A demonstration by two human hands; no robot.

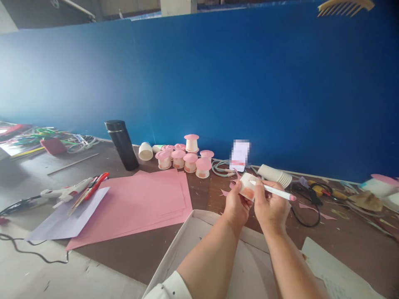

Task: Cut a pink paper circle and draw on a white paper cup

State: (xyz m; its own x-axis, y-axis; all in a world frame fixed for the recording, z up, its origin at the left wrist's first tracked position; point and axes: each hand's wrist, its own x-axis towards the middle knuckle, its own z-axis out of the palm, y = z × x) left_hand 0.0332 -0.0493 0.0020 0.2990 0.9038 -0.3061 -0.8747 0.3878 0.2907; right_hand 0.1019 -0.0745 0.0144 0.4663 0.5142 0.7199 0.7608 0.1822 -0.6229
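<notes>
My left hand point(237, 206) is closed around a small white paper cup point(247, 182) with an orange-brown patch on its side. Pinched in my right hand point(272, 205) is a white marker point(278, 191) with a pink end; its tip is at the cup's wall. Just beyond my hands a phone point(240, 154) leans against the blue panel. Left of it stand several upturned paper cups with pink paper tops point(203, 165), some bearing similar orange patches. A stack of nested white paper cups point(274, 175) lies to the right of the phone.
Pink paper sheets point(140, 203) cover the table's left middle, with scissors point(96, 186) and a glue gun point(67, 192) on a pale sheet. A black flask point(122, 145) stands behind. A white tray point(174, 245) lies under my forearms. Cables and paper scraps point(324, 211) lie at right.
</notes>
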